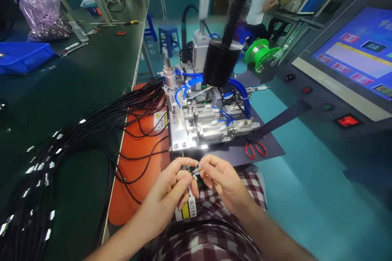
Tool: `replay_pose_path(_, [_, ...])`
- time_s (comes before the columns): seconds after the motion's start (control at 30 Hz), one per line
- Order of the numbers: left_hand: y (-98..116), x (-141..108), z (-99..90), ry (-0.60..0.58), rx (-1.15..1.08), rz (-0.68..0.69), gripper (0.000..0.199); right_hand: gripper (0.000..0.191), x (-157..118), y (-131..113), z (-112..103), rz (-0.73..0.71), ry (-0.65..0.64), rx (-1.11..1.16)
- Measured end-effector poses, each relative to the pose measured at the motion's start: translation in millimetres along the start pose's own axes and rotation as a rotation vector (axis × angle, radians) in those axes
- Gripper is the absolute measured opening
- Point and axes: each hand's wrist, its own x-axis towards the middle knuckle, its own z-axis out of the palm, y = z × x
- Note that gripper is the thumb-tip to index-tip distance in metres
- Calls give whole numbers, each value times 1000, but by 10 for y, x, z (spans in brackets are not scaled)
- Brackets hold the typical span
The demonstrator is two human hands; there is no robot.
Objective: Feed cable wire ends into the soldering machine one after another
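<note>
The fingers cover most of the cable end (194, 173), so its exact shape is hard to make out; a black cylindrical fitting (221, 64) hides part of the metal machine (211, 124) behind it; the bundle of black cables (45, 167) on the table (82, 85) runs out of view at the lower left, and the screen (361, 49) is cut off at the right edge.

The left hand (173, 184) is closed in a pinch around the cable end; the right hand (223, 179), thumb against curled fingers, pinches the thin coloured wires (199, 168) fanning from it; the wires lie between the two sets of fingertips, in front of the machine.

A white-and-yellow label (191, 208) below reads 运行方向, sideways; a warning sticker (161, 121) bears a yellow triangle, its small print illegible; the screen's button captions are too blurred to read.
</note>
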Motion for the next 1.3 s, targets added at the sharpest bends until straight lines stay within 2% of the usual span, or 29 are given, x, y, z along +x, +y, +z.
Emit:
replay_pose_path(0.2, [-42, -4, -17, 27, -46, 1, 28, 23, -21, 142, 70, 0, 24, -44])
replay_pose_path(0.37, [-74, 4, 0, 72, 4, 1, 25, 22, -84, 237, 153, -85, 113, -129])
replay_pose_path(0.57, [-15, -16, 58, 238, 82, -38, 22, 19, -153, 202, 135, -173, 144, -348])
replay_pose_path(0.73, [-90, -20, 106, 307, -97, -74, 22, 19, -214, 202, 143, -195, 142, -465])
replay_pose_path(0.93, [-191, 9, 99, 295, -276, -116, 24, 19, -194, 296, 147, -175, 160, -448])
replay_pose_path(1.1, [-183, 42, 45, 242, -226, -177, 22, 18, -160, 299, 120, -199, 185, -468])
replay_pose_path(1.3, [-182, 36, 13, 220, -203, -185, 21, 16, -148, 193, 26, -189, 169, -464])
